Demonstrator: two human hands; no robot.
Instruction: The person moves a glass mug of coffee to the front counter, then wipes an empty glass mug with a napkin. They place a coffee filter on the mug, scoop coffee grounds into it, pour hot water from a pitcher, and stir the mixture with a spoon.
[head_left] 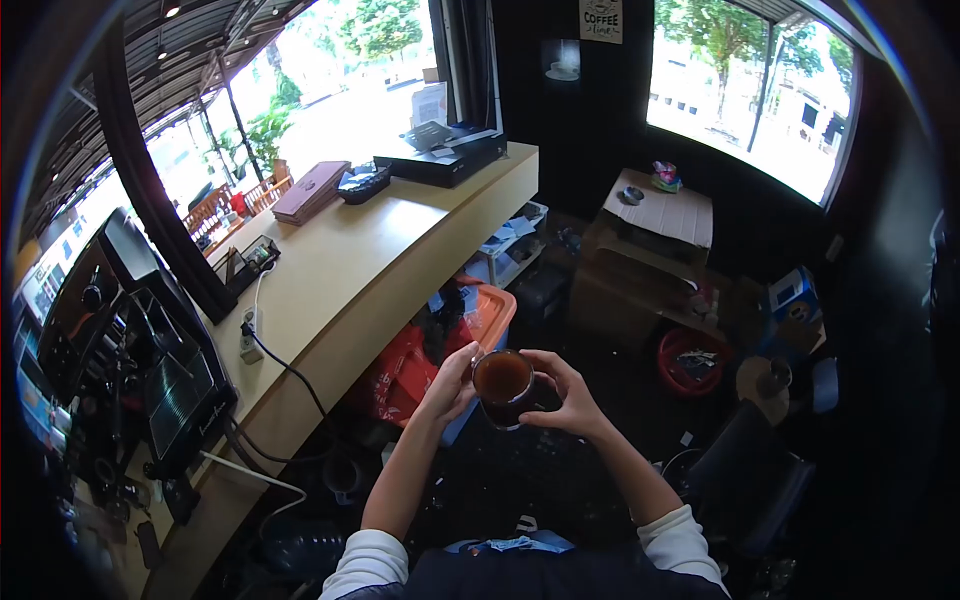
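A clear glass cup (pixel 503 377) of dark reddish-brown liquid is held upright in front of my body, above the dark floor. My left hand (pixel 454 383) grips its left side, where the handle seems to be. Around the right side curves my right hand (pixel 562 393), its thumb near the lower part of the glass and its fingers near the rim. The surface of the liquid shows from above.
A long wooden counter (pixel 390 235) runs along the left, with a coffee machine (pixel 180 390) at its near end. Below it sits an orange bin (pixel 493 312). A red basket (pixel 693 362), a cardboard-topped table (pixel 660 215) and a dark chair (pixel 745 465) stand to the right.
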